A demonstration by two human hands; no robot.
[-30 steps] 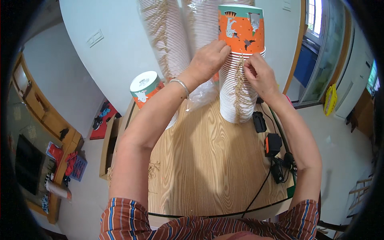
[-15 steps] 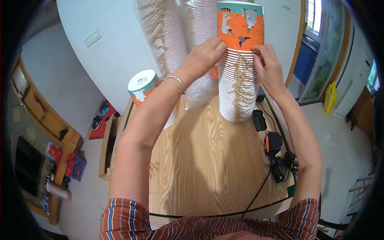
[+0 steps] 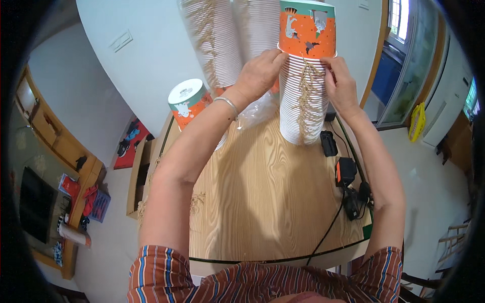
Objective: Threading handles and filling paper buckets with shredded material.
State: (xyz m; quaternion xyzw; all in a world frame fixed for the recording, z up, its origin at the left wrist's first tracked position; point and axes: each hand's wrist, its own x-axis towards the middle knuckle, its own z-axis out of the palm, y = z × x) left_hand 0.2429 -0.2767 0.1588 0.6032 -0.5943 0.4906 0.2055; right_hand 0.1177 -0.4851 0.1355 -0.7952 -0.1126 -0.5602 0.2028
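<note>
At far left I see an upturned orange cup (image 3: pixel 188 102) with a white base standing on the wooden table (image 3: pixel 262 202), apart from both hands. My left hand (image 3: pixel 258 73) wraps its fingers around the tall stack of white paper cups (image 3: pixel 303 98) just beneath the orange animal-printed top cup (image 3: pixel 307 29). My right hand (image 3: pixel 342 86) pinches the stack's opposite side, fingertips at that cup's rim.
</note>
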